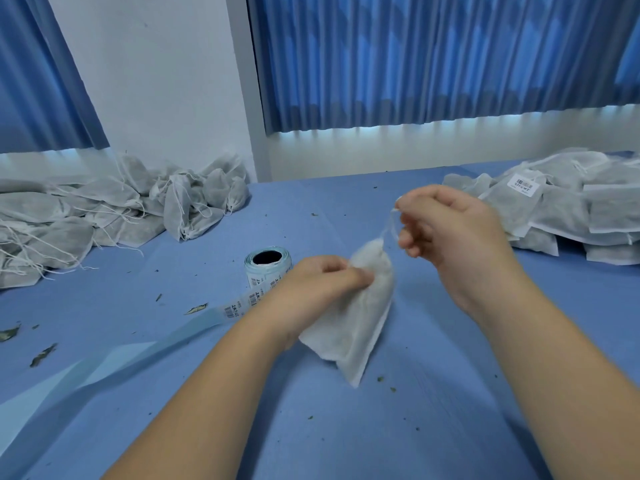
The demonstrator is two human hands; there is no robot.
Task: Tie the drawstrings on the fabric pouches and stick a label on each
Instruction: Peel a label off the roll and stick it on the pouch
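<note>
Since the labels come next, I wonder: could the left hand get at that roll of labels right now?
Probably yes. The label roll stands on the table just beside the left hand, with nothing between them. But that hand is pinching the pouch, so it would have to let go first.

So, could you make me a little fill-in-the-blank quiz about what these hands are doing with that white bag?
1. The left hand grips a white fabric ___.
2. The right hand pinches its ___, held above it.
3. The label roll stands just behind the ___ hand.
4. A barcode label shows on the stack at the table's ___ side.
Missing words: pouch; drawstring; left; right.
</note>
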